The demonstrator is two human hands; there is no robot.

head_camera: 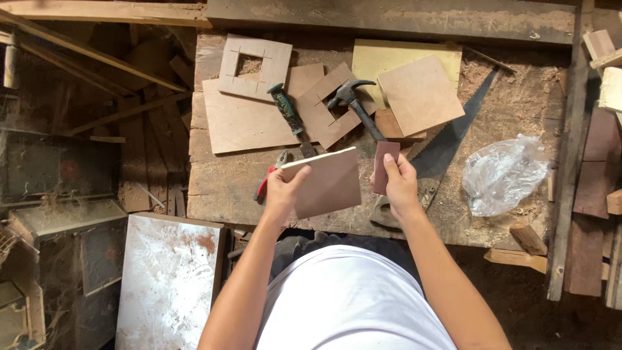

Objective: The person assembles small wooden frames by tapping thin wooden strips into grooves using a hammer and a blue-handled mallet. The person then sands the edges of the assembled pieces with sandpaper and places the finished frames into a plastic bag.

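Biggest risk imo: that square plywood panel (327,185) is only pinched at 1 edge by the left hand (282,191), up above the workbench (214,188), so any push could twist it loose. Right hand (398,185) is closed around a small reddish sanding block (385,167), just beside the panel's right edge, hammer (353,104) lying behind

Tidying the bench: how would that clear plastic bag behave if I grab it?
The plastic bag looks crumpled and thin, so probably floppy and light. It likely collapses in the grip and may be slippery. Sawdust beneath could cling to it.
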